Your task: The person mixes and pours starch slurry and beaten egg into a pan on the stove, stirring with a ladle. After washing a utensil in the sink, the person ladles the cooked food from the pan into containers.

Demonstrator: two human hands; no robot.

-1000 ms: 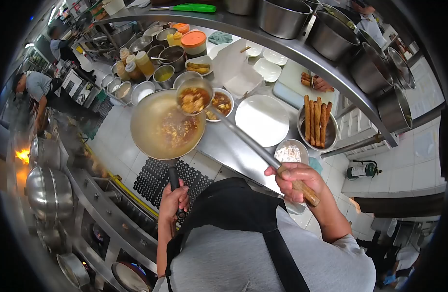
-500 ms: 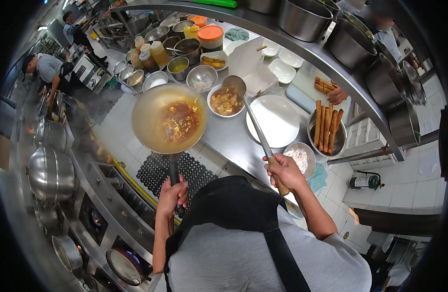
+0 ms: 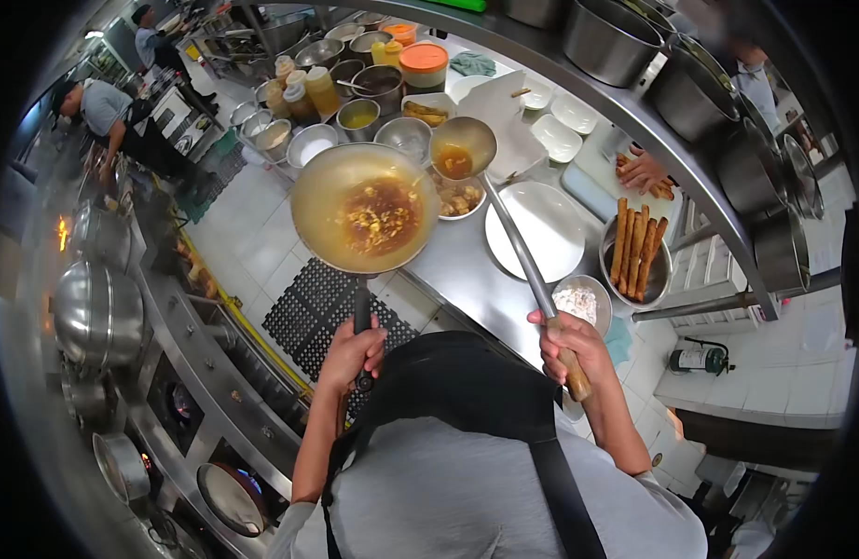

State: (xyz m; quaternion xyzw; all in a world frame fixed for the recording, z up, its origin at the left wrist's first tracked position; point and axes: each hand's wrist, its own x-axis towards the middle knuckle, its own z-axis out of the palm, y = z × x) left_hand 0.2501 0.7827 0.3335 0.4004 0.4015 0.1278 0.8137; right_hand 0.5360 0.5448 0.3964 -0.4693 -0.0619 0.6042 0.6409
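Observation:
My left hand is wrapped round the black handle of a wok. Brown sauce with pale bits lies in the wok. The wooden end of a long ladle is in my right hand. A little brown sauce shows in the ladle's bowl, which hangs over the far edge of a bowl of sauced food pieces. The ladle and the wok partly hide that bowl. To its right lies a white plate.
Fried rolls stand in a metal bowl, beside a smaller bowl of white mix. A co-worker's hand rests over rolls on a cutting board. Pots line the overhead shelf. Stoves with flames run along the left.
The ladle came down to the food bowl, left pieces there, and has risen again with only a little sauce. The wok has shifted right, nearer the bowl.

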